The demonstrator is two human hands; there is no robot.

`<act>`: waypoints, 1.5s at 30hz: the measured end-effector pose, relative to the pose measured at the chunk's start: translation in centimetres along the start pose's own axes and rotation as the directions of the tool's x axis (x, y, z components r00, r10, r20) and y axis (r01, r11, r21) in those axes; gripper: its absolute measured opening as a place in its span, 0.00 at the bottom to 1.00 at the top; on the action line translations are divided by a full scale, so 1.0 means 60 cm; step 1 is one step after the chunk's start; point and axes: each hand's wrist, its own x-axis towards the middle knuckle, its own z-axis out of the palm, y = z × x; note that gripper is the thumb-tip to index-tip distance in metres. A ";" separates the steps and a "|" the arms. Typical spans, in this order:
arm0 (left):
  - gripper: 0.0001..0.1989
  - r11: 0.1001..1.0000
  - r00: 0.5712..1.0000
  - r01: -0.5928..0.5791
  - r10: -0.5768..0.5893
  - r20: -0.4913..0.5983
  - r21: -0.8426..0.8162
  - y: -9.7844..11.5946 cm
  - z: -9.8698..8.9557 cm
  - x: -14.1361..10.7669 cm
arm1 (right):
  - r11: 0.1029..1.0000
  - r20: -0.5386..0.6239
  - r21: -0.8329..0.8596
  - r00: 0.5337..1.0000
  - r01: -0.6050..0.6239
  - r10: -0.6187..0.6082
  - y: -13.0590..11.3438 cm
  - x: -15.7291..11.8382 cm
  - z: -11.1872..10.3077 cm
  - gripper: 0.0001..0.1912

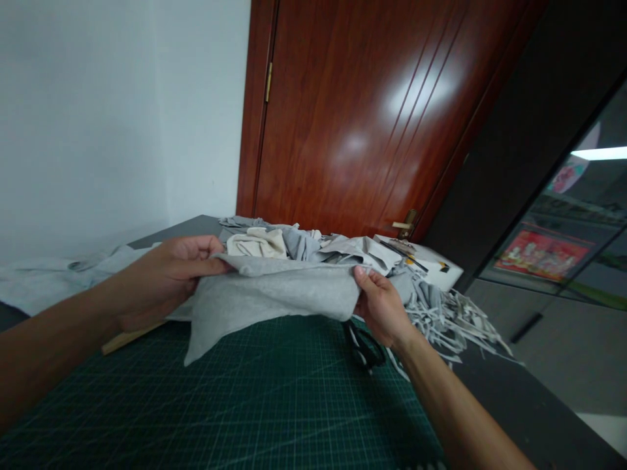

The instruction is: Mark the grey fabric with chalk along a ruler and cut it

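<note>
A piece of light grey fabric point(274, 290) is stretched between my two hands above a green cutting mat point(255, 398). My left hand point(171, 274) pinches its upper left corner, thumb on top. At the other end, my right hand point(382, 303) grips the upper right edge between thumb and fingers. The cloth sags a little in the middle, and its lower left corner hangs down in a point. Black-handled scissors point(365, 349) lie on the mat just below my right hand, their blades hidden under the cloth. Part of a wooden strip point(130, 338) shows beneath my left wrist.
Behind the cloth are folded grey and cream fabric pieces point(257, 243). Thin cloth strips point(441, 320) are heaped at the right, near a white box point(431, 261). More pale fabric point(49, 277) lies at the left. A brown door point(343, 117) stands beyond the table.
</note>
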 end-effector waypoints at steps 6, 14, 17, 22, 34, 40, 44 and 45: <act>0.17 0.924 0.999 -0.005 -0.007 0.032 0.382 -0.076 -0.019 -0.020 | 0.919 0.002 -0.393 0.999 -0.042 0.047 0.049 0.004 0.009 0.19; 0.23 0.533 0.958 -0.250 0.257 0.127 0.808 -0.169 -0.005 -0.058 | 0.542 0.005 -0.838 0.993 -0.062 0.121 0.137 -0.015 0.050 0.14; 0.26 0.536 0.921 -0.381 0.295 0.256 0.753 -0.138 0.051 -0.065 | 0.471 0.006 -0.880 0.992 -0.055 0.128 0.139 -0.017 0.057 0.18; 0.23 0.503 0.619 -0.713 0.125 0.775 0.488 -0.122 0.167 -0.101 | 0.406 -0.002 -0.913 0.994 -0.048 0.113 0.142 -0.018 0.058 0.17; 0.21 0.269 0.797 -0.604 0.218 0.563 0.750 -0.229 0.063 -0.071 | 0.309 -0.004 -0.950 0.994 -0.037 0.107 0.142 -0.024 0.059 0.23; 0.19 0.204 0.883 -0.462 0.194 0.427 0.863 -0.211 0.010 -0.055 | 0.304 0.010 -0.952 0.994 -0.024 0.110 0.140 -0.026 0.059 0.25; 0.19 0.192 0.880 -0.466 0.207 0.428 0.864 -0.193 0.010 -0.058 | 0.296 0.011 -0.955 0.994 -0.023 0.112 0.140 -0.028 0.058 0.25; 0.19 0.206 0.882 -0.463 0.200 0.426 0.862 -0.190 0.014 -0.060 | 0.293 0.009 -0.956 0.994 -0.024 0.112 0.141 -0.029 0.058 0.25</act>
